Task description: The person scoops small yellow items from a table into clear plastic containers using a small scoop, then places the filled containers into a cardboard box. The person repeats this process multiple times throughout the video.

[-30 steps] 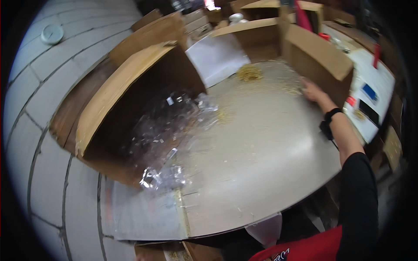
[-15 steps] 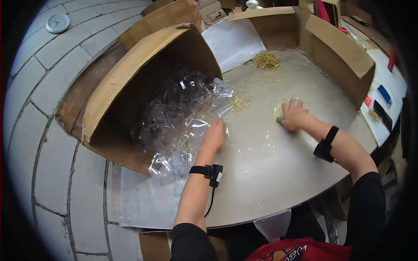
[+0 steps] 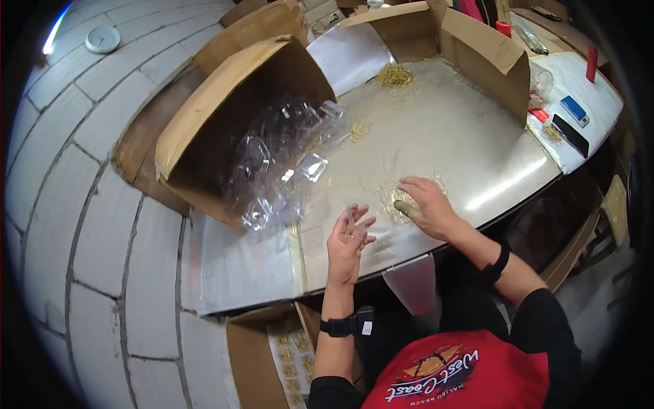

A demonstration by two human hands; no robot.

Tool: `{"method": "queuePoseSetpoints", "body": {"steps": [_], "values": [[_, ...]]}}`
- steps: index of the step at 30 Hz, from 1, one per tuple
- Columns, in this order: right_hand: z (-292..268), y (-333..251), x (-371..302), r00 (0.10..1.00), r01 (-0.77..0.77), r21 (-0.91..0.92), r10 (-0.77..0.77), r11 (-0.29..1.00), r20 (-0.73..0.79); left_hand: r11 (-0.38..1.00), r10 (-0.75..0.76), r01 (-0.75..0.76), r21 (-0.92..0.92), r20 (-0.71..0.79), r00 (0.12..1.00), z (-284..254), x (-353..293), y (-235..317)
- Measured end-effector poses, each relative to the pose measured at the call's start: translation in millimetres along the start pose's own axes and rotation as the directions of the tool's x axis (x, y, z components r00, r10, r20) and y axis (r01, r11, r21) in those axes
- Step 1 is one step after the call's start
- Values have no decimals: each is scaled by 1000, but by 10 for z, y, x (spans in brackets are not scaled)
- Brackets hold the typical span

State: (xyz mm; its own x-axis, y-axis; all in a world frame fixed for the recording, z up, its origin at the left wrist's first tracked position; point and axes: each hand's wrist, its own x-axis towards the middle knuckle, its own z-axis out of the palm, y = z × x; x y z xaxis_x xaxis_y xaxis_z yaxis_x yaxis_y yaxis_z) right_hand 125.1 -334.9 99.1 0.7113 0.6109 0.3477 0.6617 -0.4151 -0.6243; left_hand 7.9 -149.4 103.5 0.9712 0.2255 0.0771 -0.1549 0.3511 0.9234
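Note:
My left hand (image 3: 347, 249) is turned palm up near the table's front edge, its fingers curled round a small clear plastic case (image 3: 351, 217), mostly hidden by the fingers. To its right, my right hand (image 3: 434, 213) lies low over a loose spread of thin gold pin-like pieces (image 3: 395, 204), fingers stretched out. A greenish finger cover (image 3: 407, 208) sits on its thumb. Many clear plastic cases (image 3: 272, 157) spill from a tipped cardboard box (image 3: 225, 95) at the left. A bigger heap of the gold pieces (image 3: 394, 75) stands at the back of the table (image 3: 436, 136).
Cardboard walls (image 3: 487, 65) edge the table's back and right. Beyond them, a side surface holds a phone (image 3: 571, 135), a blue box (image 3: 574, 109) and a red cylinder (image 3: 591, 63). Below the front edge, an open carton (image 3: 248, 354) contains rows of gold-filled cases.
My left hand has left the pile of clear cases and come nearer with one in its fingers. My right hand has drawn nearer, with gold pieces now under it. The view has shifted.

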Motion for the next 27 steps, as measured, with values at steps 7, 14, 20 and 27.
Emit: {"method": "queuePoseSetpoints", "body": {"steps": [7,14,20,27], "values": [[369,-370,-578,991,121,407,-89,905,-97,941,-114,149,-305,127,985,167,-903,-257],[408,-442,-1142,869,445,192,-474,875,142,893,-446,436,-113,-94,890,242,-1447,-480],[-69,253,-546,955,-237,-145,203,961,-216,861,-508,487,-145,-225,831,-217,-2123,-855],[433,571,-64,991,112,-398,-72,911,115,712,-690,702,-28,-211,692,-149,-1764,-1594]]}}
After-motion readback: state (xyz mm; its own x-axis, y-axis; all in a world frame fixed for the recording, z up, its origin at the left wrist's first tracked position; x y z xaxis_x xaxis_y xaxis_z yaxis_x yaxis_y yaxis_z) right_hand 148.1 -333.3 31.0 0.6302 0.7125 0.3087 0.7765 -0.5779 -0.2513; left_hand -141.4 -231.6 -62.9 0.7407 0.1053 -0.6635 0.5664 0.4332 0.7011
